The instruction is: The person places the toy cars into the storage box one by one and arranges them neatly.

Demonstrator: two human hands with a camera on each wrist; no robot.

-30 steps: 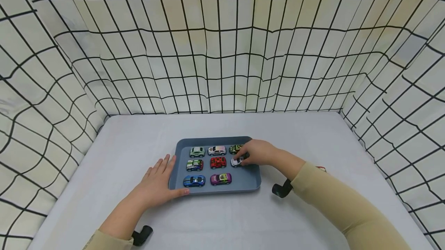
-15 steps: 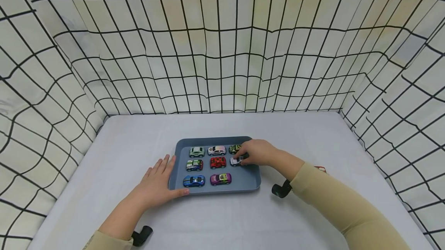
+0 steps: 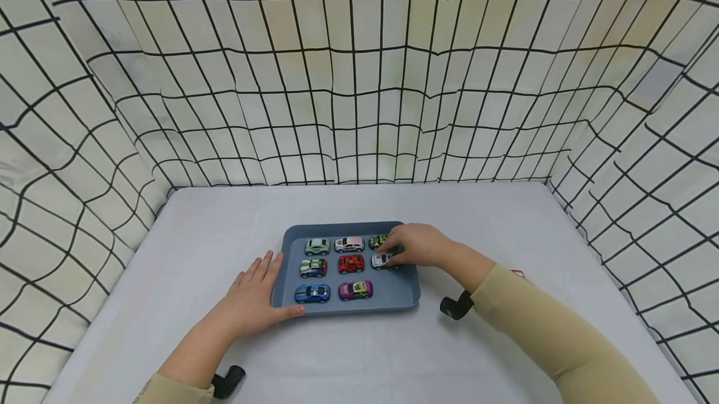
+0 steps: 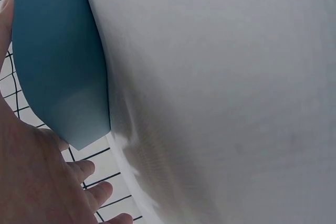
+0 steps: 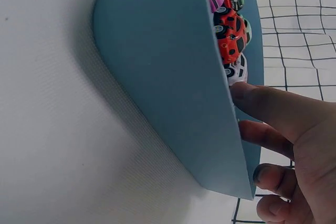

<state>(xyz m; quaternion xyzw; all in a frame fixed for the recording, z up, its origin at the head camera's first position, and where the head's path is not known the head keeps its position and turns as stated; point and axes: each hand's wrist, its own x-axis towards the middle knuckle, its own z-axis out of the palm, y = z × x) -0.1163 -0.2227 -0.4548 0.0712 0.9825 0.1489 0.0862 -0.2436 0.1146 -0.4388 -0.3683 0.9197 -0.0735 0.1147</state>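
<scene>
No readable text, label, brand, number or sign anywhere. Patterns on the toy cars (image 3: 351, 263) in the blue tray (image 3: 404, 295) too small and blurred to make out as lettering. Only plain black grid lines on the cloth walls (image 3: 359, 79).

Left hand (image 3: 255, 298) lies flat, fingers straight; right hand (image 3: 418, 246) curled in a grip.
</scene>
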